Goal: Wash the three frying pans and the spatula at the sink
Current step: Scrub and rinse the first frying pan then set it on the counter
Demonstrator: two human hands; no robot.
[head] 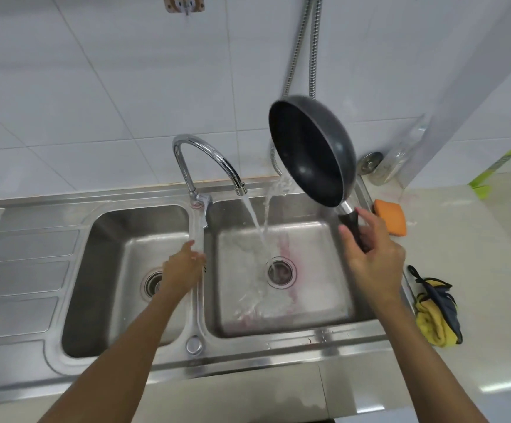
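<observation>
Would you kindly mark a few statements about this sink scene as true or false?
1. The right hand holds the frying pan by its handle. True.
2. The tap is off. False: water runs into the right basin.
3. The left hand grips a sponge. False: it rests on the divider; the sponge lies on the counter.
4. Water pours from the tilted frying pan. True.
5. A yellow cloth lies on the counter. True.
</observation>
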